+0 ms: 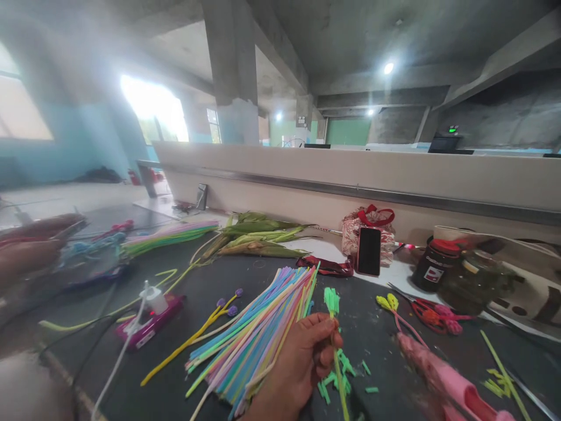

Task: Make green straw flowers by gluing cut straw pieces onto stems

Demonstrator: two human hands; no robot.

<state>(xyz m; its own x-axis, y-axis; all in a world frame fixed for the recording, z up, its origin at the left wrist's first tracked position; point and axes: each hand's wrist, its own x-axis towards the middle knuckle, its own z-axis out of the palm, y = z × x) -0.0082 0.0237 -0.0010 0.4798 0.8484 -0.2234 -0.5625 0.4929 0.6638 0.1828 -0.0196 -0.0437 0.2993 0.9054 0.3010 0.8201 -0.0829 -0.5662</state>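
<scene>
My left hand [298, 359] reaches in from the bottom, fingers closed in a pinch on a pipe-cleaner flower [332, 301]. This flower has a bright green tuft on top and a yellow-green stem running down below my fingers. Short green cut pieces [344, 374] lie on the dark table [377, 351] under and beside the hand. Just left of it spreads a large bundle of pastel pipe cleaners [258, 339]. A yellow-stemmed piece with purple balls [197, 336] rests farther left. My right hand is out of view.
A purple power strip [149, 321] with a white plug sits left. Corn husks [263, 234], a phone [369, 251] and a patterned bag [350, 225] line the back. Right are scissors [421, 310], a black jar [436, 266] and a pink object [442, 374]. Another person's blurred arm [35, 251] shows left.
</scene>
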